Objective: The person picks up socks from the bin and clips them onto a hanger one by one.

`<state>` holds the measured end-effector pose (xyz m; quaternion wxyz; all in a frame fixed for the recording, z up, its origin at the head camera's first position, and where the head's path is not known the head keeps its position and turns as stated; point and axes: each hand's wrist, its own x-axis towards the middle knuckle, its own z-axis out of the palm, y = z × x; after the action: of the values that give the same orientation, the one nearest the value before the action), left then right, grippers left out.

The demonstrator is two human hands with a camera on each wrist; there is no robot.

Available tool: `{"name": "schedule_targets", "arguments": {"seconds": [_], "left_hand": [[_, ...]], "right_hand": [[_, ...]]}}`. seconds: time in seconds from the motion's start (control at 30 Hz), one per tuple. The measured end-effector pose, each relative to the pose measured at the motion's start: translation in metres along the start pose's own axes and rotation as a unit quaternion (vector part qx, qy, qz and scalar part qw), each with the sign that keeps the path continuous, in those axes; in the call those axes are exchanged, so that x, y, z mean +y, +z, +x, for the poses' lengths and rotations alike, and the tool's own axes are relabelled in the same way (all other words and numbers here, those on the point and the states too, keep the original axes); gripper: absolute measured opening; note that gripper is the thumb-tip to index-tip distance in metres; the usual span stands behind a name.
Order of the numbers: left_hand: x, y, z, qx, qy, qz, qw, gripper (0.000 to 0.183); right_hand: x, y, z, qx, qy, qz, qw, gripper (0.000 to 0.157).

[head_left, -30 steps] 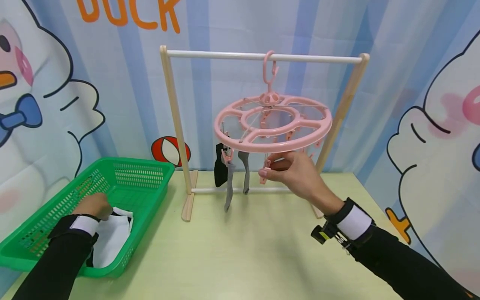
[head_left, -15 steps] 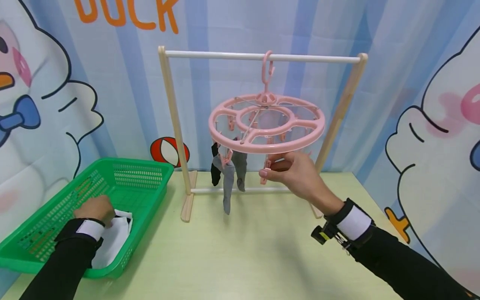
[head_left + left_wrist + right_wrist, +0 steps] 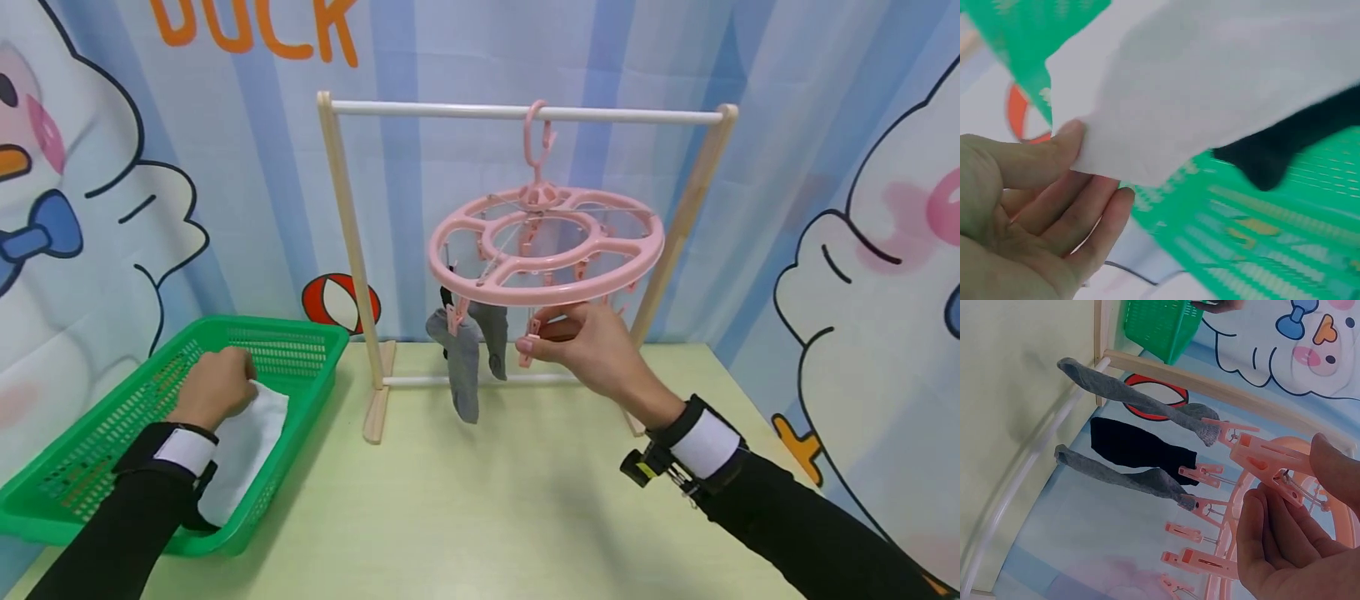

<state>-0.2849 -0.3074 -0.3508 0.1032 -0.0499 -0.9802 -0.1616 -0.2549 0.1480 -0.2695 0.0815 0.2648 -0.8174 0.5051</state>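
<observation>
My left hand (image 3: 213,385) pinches the upper end of a white cloth (image 3: 243,450) between thumb and fingers, inside the green basket (image 3: 330,387). In the left wrist view the cloth spreads out flat, and a dark cloth (image 3: 1266,153) shows beneath it. My right hand (image 3: 596,350) pinches a pink clothespin (image 3: 1266,465) under the front rim of a round pink drying hanger (image 3: 525,292). To its left, a near grey sock (image 3: 465,371) and a farther grey sock (image 3: 492,333) hang from clips. A black sock (image 3: 1138,447) hangs between them in the right wrist view.
The hanger hooks over the white top bar (image 3: 420,110) of a wooden stand (image 3: 351,242). More pink clips (image 3: 1185,532) dangle from the ring. A pale table (image 3: 420,517) lies below, with a printed curtain (image 3: 262,192) behind.
My left hand has moved right and up in the basket, drawing the white cloth with it. The hanger and its socks have swung slightly; my right hand stays at the clothespin.
</observation>
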Motion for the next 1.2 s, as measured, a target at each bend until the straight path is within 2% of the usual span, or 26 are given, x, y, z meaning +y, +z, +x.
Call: {"name": "schedule_targets", "arguments": {"seconds": [0.13, 0.3, 0.43, 0.57, 0.67, 0.73, 0.9, 1.1, 1.2], "left_hand": [[0.029, -0.007, 0.007, 0.025, 0.018, -0.001, 0.9995, 0.015], [0.077, -0.020, 0.009, 0.043, 0.041, -0.022, 0.9980, 0.016], [0.117, -0.031, 0.004, 0.064, 0.091, -0.040, 0.9930, 0.011], [0.150, -0.038, -0.003, 0.090, 0.155, -0.053, 0.9825, 0.008], [0.172, -0.040, -0.006, 0.086, 0.195, -0.070, 0.9744, 0.008], [0.185, -0.040, -0.008, 0.068, 0.211, -0.088, 0.9711, 0.008], [0.212, -0.026, -0.011, 0.025, 0.227, -0.136, 0.9640, 0.007], [0.239, 0.006, -0.013, 0.003, 0.223, -0.161, 0.9613, 0.007], [0.249, 0.021, -0.013, 0.006, 0.224, -0.171, 0.9594, 0.009]], "right_hand": [[0.001, 0.000, 0.000, -0.001, 0.002, 0.000, 1.000, 0.024], [0.002, -0.001, 0.000, -0.002, -0.002, -0.002, 1.000, 0.022], [0.003, -0.001, 0.000, -0.005, -0.002, 0.004, 1.000, 0.023], [0.003, -0.001, 0.000, -0.006, -0.001, 0.010, 1.000, 0.024], [0.003, -0.002, 0.000, -0.005, -0.001, 0.007, 1.000, 0.021], [0.003, -0.003, 0.000, -0.004, -0.001, 0.004, 1.000, 0.021], [0.003, -0.004, 0.001, -0.003, -0.007, 0.007, 1.000, 0.021], [0.001, -0.003, -0.001, 0.002, -0.008, 0.003, 1.000, 0.020], [-0.001, -0.002, -0.002, 0.005, -0.004, -0.005, 1.000, 0.019]]}}
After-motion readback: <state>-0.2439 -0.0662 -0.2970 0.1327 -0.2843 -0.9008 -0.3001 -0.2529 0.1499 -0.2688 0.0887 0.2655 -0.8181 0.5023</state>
